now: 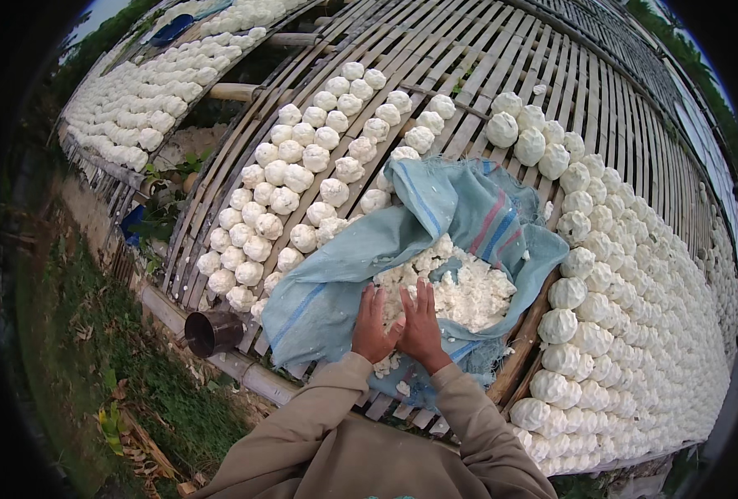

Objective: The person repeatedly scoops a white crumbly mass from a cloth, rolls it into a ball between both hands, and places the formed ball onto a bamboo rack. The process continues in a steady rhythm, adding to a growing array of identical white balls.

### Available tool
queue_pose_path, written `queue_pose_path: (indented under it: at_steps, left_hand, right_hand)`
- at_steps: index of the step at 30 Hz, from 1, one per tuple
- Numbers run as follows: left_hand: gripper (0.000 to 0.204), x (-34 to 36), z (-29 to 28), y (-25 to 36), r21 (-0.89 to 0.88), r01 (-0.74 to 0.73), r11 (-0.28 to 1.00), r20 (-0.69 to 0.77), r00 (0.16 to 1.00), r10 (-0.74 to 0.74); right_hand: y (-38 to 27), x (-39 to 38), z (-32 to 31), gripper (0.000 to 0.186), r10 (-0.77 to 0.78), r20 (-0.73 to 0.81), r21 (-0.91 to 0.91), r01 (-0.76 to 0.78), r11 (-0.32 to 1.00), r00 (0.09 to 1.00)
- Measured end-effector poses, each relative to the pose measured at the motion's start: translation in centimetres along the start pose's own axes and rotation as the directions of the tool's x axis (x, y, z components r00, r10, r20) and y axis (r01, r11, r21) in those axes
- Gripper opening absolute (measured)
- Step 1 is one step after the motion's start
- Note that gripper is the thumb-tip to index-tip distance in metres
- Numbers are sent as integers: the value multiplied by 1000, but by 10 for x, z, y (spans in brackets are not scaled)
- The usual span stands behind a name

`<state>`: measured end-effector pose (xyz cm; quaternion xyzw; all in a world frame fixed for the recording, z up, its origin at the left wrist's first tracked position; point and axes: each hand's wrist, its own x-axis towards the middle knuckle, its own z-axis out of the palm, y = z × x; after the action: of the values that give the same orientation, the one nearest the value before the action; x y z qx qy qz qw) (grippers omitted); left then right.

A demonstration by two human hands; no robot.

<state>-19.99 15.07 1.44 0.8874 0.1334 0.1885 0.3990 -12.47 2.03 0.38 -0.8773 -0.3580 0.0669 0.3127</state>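
Observation:
A pale blue woven sack (335, 266) with blue and pink stripes lies spread in front of me. Its mouth is folded back around a heap of crumbly white mash (473, 295). My left hand (375, 326) rests at the heap's near left edge, fingers stretched forward. Close beside it, my right hand (421, 327) also has its fingers extended over the mash, the thumbs nearly meeting. Any mash under or between the palms is hidden. Rounded white lumps (283, 200) stand in rows left of the sack, and more white lumps (593, 308) are packed close together on the right.
All this lies on a slatted bamboo rack (460, 58) with gaps between its slats. A dark open cylinder (212, 333) sits at the front left edge, by a bamboo pole (256, 378). Another rack of lumps (136, 108) stands far left. Grassy ground (128, 333) drops away at left.

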Motion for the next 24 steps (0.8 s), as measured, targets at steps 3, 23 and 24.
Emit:
queue_pose_path:
  at_steps: [3, 23, 24]
  left_hand:
    - [78, 19, 45, -32, 0, 10, 1000, 26, 1000, -10]
    - [60, 101, -29, -30, -609, 744, -274, 793, 568, -219]
    - [63, 94, -30, -24, -620, 690, -372, 773, 618, -143]
  right_hand:
    - [19, 15, 20, 69, 14, -10, -55, -14, 998, 1000]
    - [-16, 98, -77, 108, 440, 275, 608, -509, 609, 855]
    - [-27, 92, -84, 86, 496, 81, 641, -427, 638, 864]
